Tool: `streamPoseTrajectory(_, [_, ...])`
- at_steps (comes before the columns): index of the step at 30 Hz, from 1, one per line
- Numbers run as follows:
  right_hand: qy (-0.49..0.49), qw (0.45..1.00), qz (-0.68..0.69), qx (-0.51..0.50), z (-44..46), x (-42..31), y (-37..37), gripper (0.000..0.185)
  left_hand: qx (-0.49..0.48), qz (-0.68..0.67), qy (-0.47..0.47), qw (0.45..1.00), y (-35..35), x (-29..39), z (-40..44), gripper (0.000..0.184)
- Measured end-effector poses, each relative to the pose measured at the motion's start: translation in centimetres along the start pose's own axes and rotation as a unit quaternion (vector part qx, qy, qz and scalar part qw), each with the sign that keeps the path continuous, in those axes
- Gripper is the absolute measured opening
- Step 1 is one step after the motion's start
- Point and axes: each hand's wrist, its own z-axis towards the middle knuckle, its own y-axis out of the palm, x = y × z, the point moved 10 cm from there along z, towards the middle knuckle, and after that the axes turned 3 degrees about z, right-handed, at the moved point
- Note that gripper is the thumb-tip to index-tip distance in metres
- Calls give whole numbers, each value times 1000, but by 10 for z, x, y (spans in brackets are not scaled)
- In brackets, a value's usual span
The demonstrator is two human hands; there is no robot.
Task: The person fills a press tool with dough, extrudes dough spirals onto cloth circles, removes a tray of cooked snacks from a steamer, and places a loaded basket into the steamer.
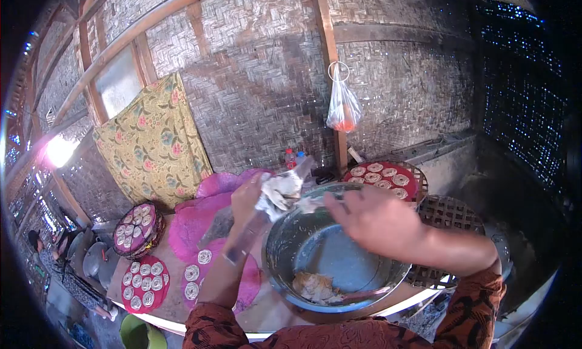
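Observation:
My left hand (245,200) is closed around a long, flat, pale bar (244,240) that slants over the basin's left rim. White, dough-smeared material (282,191), perhaps cloth or plastic, bunches at the bar's middle. My right hand (379,222) is above the basin, blurred by motion, its fingertips near a whitish clump (309,204) beside the bar. Whether those fingers pinch it is unclear. Below both hands stands a big metal basin (279,285), with a lump of pale, crumbly dough (316,287) at its bottom.
Pale spiral dough pieces lie on a red round sheet (144,304), on pink sheets (247,282) and on a rack (422,182) behind the basin. A stacked rack (151,222) stands left, a lattice tray (451,212) right. A green bucket (136,334) is below the table.

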Motion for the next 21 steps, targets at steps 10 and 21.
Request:
streamPoseTrajectory(10, [45,998,7,47,14,25,-23,14,-33,-21,-23,999,-14,4,-3,62])
streamPoseTrajectory(21, [130,977,158,54,-22,37,-9,32,14,-253,-89,963,-2,-53,-32,35])
